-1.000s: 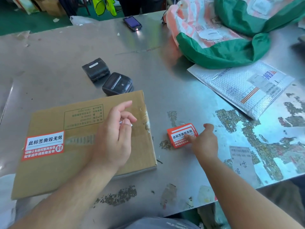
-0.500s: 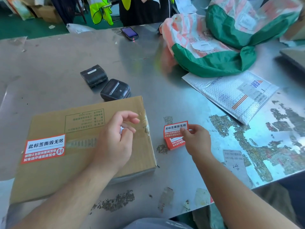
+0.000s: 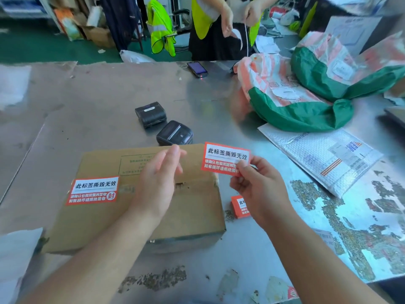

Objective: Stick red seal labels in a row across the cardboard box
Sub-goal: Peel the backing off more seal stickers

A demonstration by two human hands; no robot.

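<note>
A person's view down onto a steel bench (image 3: 219,260) where a flat cardboard box (image 3: 98,227) lies in front of them. One red and white stuck label (image 3: 93,190) already sits flat near the left end of the box top. The middle and right of the top carry no label, only a printed panel and a taped seam, so the row looks barely begun, with several places left to fill. The right hand (image 3: 260,191) holds a loose label (image 3: 225,157) in the air above the box's far right corner, thumb and fingers pinching its lower right edge, printed face towards the viewer. Whether its backing is off cannot be told. The left hand (image 3: 157,185) hovers over the middle of the box, fingers relaxed and nearly straight, with nothing visible in them. A stack of labels (image 3: 238,207) lies on the bench just beside the box's right edge, partly hidden by the right hand. Two small black printers (image 3: 150,114) stand just behind the box's far edge, which limits room there. To the right lies a bubble mailer (image 3: 324,156), well apart from the box, and behind it are green and pink sacks (image 3: 295,102). The box's near edge lies back from the front of the bench.
</note>
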